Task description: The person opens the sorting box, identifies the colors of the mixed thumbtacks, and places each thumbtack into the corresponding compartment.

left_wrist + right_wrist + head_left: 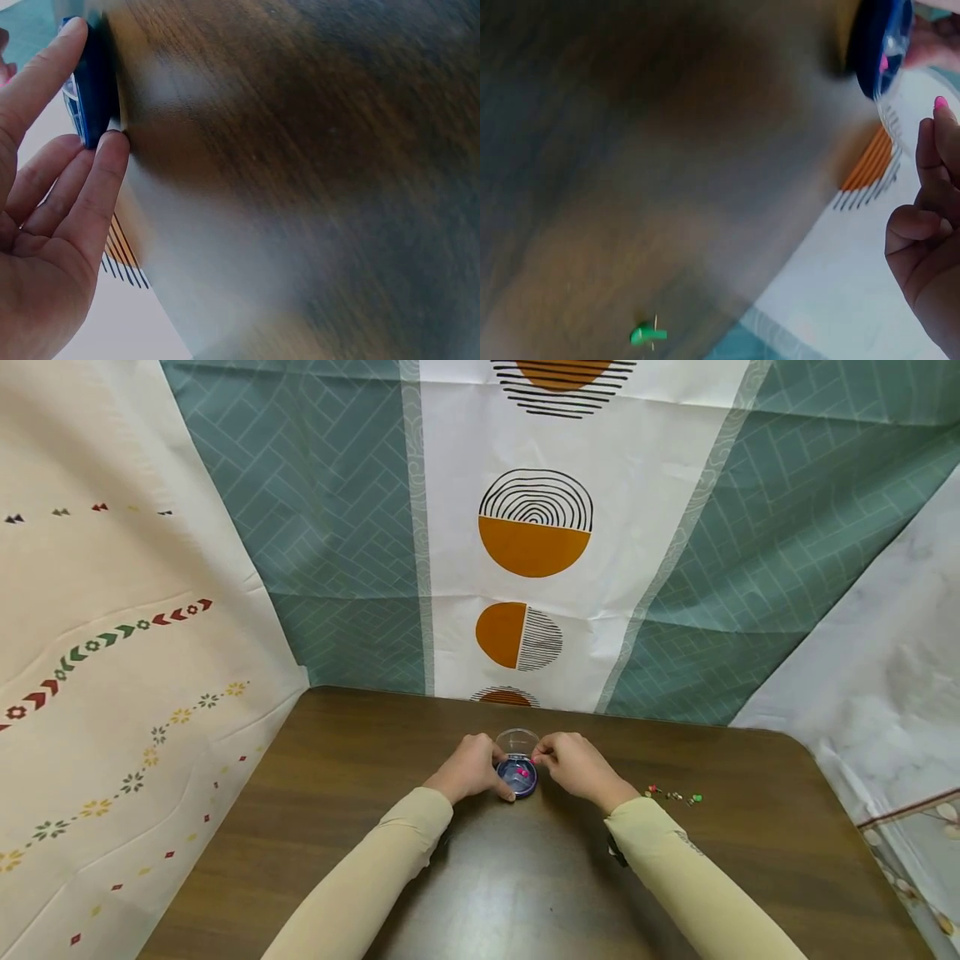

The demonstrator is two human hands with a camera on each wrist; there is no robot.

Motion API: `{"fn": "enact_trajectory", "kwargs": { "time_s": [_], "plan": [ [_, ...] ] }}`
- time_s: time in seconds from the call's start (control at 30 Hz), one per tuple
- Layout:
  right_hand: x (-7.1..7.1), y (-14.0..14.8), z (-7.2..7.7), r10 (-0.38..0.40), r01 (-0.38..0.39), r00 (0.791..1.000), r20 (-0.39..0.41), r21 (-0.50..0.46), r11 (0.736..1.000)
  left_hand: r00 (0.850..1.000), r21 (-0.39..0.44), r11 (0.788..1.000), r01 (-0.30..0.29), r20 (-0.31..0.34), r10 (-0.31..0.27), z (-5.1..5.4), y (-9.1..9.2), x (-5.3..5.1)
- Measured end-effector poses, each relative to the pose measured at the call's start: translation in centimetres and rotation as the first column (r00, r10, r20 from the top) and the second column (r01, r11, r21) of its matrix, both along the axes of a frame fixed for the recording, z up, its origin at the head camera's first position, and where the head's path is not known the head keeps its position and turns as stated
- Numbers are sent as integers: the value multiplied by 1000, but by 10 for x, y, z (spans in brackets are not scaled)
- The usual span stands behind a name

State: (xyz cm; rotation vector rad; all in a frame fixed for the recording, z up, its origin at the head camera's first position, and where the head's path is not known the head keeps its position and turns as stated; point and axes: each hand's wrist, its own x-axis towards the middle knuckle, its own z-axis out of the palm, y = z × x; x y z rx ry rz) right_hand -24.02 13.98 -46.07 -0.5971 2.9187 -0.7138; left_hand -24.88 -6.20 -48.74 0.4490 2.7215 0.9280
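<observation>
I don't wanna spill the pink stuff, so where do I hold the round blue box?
Probably the curved side wall of the blue box, from the left: that avoids the open top, the clear lid at the far side and the right hand.

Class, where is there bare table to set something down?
The table is bare left of the left sleeve, and between it and the right sleeve, on the near side of the round box. Crowded: around the box, with the left hand and right hand, and the pins to their right.
</observation>
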Motion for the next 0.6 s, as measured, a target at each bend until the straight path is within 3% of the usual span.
{"fn": "enact_trajectory", "kwargs": {
  "time_s": [0.6],
  "plan": [
    [2,-17,-17,18,-18,999,-44,7,1000,1000,7,1000,-11,17,11,1,-2,1]
  ]
}}
